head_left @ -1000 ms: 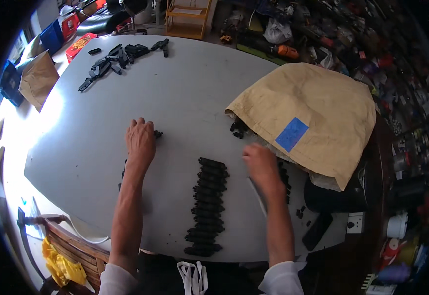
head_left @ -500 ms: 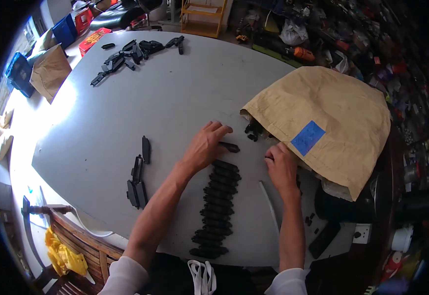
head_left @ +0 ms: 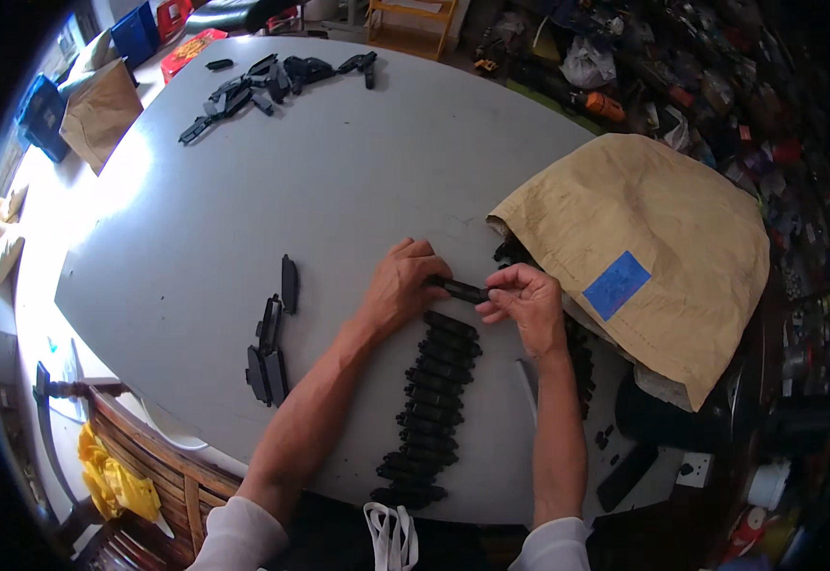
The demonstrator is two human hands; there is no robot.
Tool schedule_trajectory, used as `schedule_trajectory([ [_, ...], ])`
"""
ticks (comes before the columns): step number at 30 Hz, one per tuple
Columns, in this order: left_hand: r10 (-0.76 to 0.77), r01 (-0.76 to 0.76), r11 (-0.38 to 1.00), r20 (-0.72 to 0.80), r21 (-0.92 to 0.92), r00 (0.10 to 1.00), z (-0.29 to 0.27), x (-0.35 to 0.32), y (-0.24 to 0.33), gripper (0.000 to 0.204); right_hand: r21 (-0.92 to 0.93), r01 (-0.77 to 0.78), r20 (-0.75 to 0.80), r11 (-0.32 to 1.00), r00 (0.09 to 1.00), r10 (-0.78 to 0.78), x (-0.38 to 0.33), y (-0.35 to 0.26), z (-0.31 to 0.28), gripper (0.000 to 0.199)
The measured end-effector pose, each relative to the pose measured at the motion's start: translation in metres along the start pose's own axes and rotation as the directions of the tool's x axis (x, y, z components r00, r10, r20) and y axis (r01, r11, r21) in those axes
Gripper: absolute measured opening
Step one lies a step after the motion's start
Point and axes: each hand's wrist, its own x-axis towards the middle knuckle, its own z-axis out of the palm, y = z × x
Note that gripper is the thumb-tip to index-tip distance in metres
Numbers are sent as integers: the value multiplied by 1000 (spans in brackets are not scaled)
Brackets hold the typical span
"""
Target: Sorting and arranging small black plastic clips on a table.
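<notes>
A short black plastic part (head_left: 463,289) spans the gap between my two hands. My left hand (head_left: 404,282) grips its left end, fingers curled round it. At its right end my right hand (head_left: 526,300) pinches with thumb and fingertips; whether a smaller piece is in that pinch cannot be made out. Just below, a column of similar black parts (head_left: 437,381) lies side by side, running down toward me. A few longer black pieces (head_left: 269,347) rest on the table left of my left forearm.
A large tan sack (head_left: 662,238) with a blue patch lies open at the right, small black pieces at its mouth. More black parts (head_left: 244,90) are heaped at the table's (head_left: 244,190) far edge. A wooden chair (head_left: 167,476) with a yellow bag stands lower left.
My right hand has moved left and up from beside the sack to the black part's right end. My left hand keeps its grip. The whole view has shifted slightly.
</notes>
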Motion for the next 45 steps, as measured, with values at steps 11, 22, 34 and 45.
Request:
schedule_trajectory([
  [11, 25, -26, 999, -13, -25, 1000, 6, 0, -4, 25, -295, 148, -110, 944, 976, -187, 14, 20, 20, 7],
  [22, 4, -4, 1000, -7, 4, 1000, 7, 0, -3, 23, -533, 343, -86, 774, 888, -452, 8, 17, 31, 8],
  [34, 17, -18, 1000, -19, -5, 1000, 5, 0, -2, 22, -680, 431, 37, 593, 828, -560, 8, 12, 31, 13],
  [45, 27, -28, 1000, -28, -9, 999, 8, 0, -5, 23, -616, 429, 28, 661, 850, -525, 10, 12, 22, 11],
])
